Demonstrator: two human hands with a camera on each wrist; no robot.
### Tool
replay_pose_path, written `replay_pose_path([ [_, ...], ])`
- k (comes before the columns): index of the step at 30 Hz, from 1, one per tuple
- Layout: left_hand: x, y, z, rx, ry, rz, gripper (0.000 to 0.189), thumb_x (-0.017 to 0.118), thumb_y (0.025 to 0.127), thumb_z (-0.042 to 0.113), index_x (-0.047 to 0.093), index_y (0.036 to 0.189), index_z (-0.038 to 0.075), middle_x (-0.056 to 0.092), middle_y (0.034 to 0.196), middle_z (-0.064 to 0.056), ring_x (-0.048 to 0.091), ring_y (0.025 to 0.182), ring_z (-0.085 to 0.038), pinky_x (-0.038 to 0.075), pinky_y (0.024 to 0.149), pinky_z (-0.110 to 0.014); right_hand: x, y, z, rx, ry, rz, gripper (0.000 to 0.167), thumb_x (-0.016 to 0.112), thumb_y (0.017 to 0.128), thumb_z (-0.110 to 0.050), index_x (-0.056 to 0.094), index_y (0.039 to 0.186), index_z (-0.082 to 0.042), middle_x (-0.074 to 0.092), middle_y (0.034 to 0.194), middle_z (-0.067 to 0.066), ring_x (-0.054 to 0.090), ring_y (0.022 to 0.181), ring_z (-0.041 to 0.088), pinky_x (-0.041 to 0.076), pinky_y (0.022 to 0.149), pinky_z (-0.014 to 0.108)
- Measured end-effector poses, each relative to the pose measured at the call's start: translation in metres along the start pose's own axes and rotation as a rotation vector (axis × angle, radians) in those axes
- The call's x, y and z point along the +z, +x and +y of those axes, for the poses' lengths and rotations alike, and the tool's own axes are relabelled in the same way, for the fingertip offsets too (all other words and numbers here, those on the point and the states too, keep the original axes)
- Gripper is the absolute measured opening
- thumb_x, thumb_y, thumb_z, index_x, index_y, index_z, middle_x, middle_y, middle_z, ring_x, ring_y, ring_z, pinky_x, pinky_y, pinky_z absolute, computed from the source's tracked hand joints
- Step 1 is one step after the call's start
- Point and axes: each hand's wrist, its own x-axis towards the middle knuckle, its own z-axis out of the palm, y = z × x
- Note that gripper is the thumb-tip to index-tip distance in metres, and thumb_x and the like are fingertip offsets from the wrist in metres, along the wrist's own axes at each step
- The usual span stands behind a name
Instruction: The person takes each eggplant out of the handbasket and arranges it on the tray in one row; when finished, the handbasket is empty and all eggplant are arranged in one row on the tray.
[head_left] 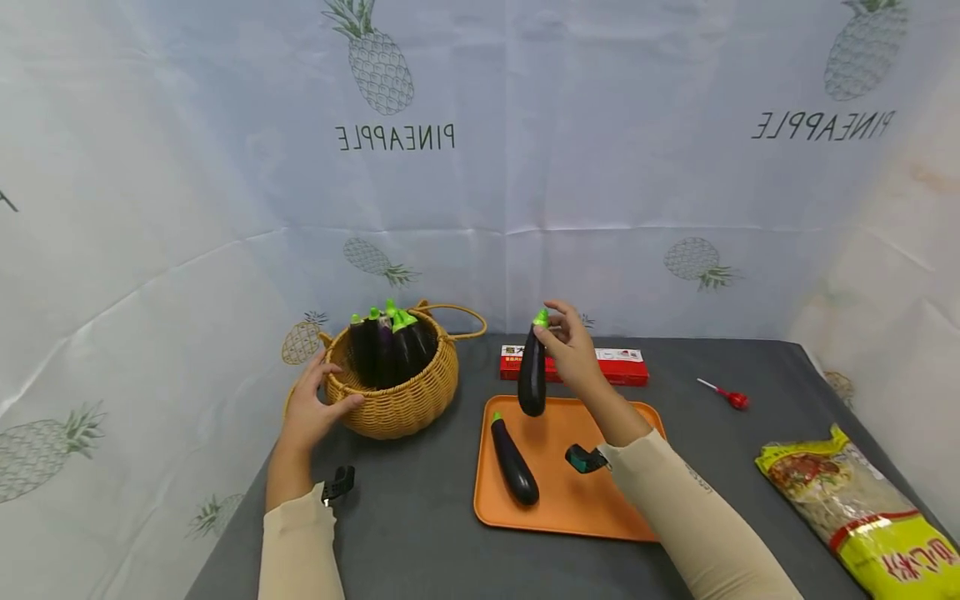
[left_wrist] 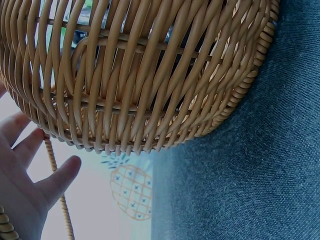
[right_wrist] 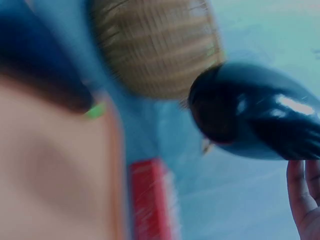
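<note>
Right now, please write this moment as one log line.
left grip: at basket; right grip: pinches eggplant near stem; tray: another eggplant

Left hand (head_left: pixel 309 410) with thumb (left_wrist: pixel 60 180) wide apart, right hand (head_left: pixel 573 353) aloft in a pinch

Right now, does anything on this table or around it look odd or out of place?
The lettering on the cloth behind reads backwards, like a mirror image. The lollipop also looks a little stray, lying loose right of the tray. I see nothing spilled or damaged.
</note>
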Motion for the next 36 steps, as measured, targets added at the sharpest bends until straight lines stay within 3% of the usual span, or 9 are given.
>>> replay_pose_path([
  [7,0.001,0.002,-0.001,-0.006,-0.005,-0.004,0.06,0.081,0.081,0.035,0.053,0.124,0.003,0.017,0.161,-0.006,0.02,0.142,-0.041,0.029,0.102,-0.067,-0.021,-0.04,0.034,0.135,-0.065,0.009,0.048,0.06,0.098,-0.026,0.043,0.142,-0.017,0.053,0.114,0.018,0.062,0.086,0.028,0.058,0.071,0.035],
  [13,0.001,0.004,-0.001,0.01,-0.014,0.003,0.057,0.081,0.081,0.034,0.054,0.121,0.003,0.019,0.16,-0.01,0.021,0.141,-0.041,0.03,0.102,-0.066,-0.023,-0.059,0.045,0.242,-0.15,-0.023,0.052,0.06,0.098,-0.028,0.042,0.144,-0.012,0.054,0.11,0.017,0.058,0.086,0.03,0.055,0.069,0.036],
  [17,0.0,0.004,-0.001,-0.004,-0.005,-0.003,0.06,0.08,0.081,0.036,0.053,0.122,0.003,0.018,0.16,-0.009,0.022,0.141,-0.042,0.029,0.102,-0.066,-0.018,-0.064,0.045,0.308,-0.22,-0.094,0.049,0.058,0.1,-0.028,0.043,0.143,-0.012,0.056,0.115,0.015,0.058,0.09,0.027,0.054,0.067,0.035],
  [24,0.001,0.004,-0.001,-0.014,0.003,-0.006,0.06,0.08,0.081,0.038,0.052,0.122,0.005,0.017,0.161,-0.007,0.021,0.142,-0.041,0.029,0.103,-0.065,-0.005,-0.07,0.062,0.342,-0.28,-0.155,0.043,0.058,0.1,-0.022,0.046,0.138,-0.007,0.058,0.108,0.012,0.059,0.079,0.024,0.053,0.062,0.034],
  [31,0.001,0.006,-0.001,-0.013,-0.001,-0.003,0.06,0.079,0.081,0.038,0.051,0.122,0.004,0.017,0.161,-0.006,0.02,0.143,-0.039,0.029,0.104,-0.064,0.011,-0.072,0.065,0.44,-0.247,-0.19,0.043,0.064,0.096,-0.023,0.047,0.133,-0.007,0.055,0.105,0.015,0.062,0.07,0.025,0.056,0.051,0.037],
  [36,0.002,0.006,-0.001,-0.017,-0.004,-0.002,0.061,0.079,0.081,0.038,0.051,0.122,0.004,0.017,0.161,-0.006,0.02,0.142,-0.039,0.029,0.104,-0.064,0.018,-0.072,0.07,0.5,-0.238,-0.245,0.043,0.066,0.095,-0.027,0.048,0.13,-0.009,0.057,0.099,0.013,0.063,0.069,0.024,0.057,0.052,0.037],
])
